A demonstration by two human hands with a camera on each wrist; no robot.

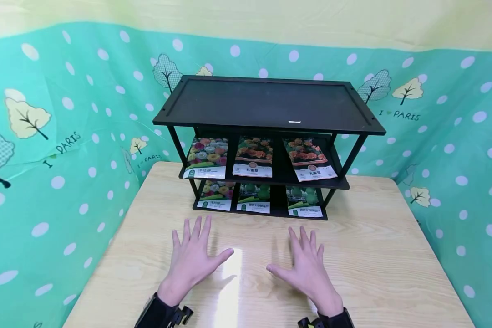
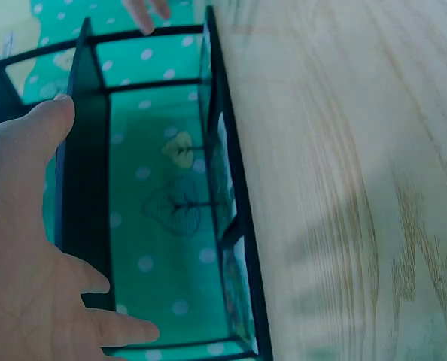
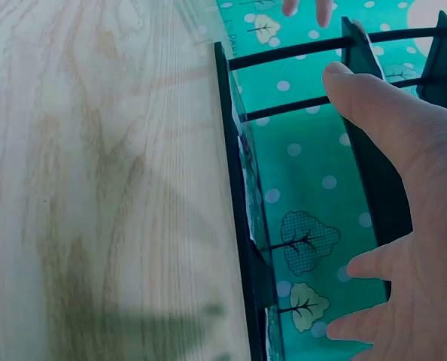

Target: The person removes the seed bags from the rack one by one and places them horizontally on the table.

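My left hand (image 1: 194, 262) hovers over the table in front of a black three-level rack (image 1: 266, 102), its fingers spread and holding nothing. To its right, my right hand (image 1: 305, 269) is held the same way, fingers apart and palm down. Both hands are apart from the rack. On the middle shelf lie a seed packet with mixed flowers (image 1: 208, 157) and two orange-flower packets, one in the middle (image 1: 252, 157) and one tilted at right (image 1: 309, 159). The bottom shelf bears a flower packet (image 1: 216, 196) and two green vegetable packets (image 1: 254, 198), partly hidden by the shelf above.
The wooden table (image 1: 372, 255) carries the rack near its back edge. A small white mark (image 1: 294, 121) shows on the rack's top panel. A green dotted curtain (image 1: 86, 114) with trees hangs behind and along both sides.
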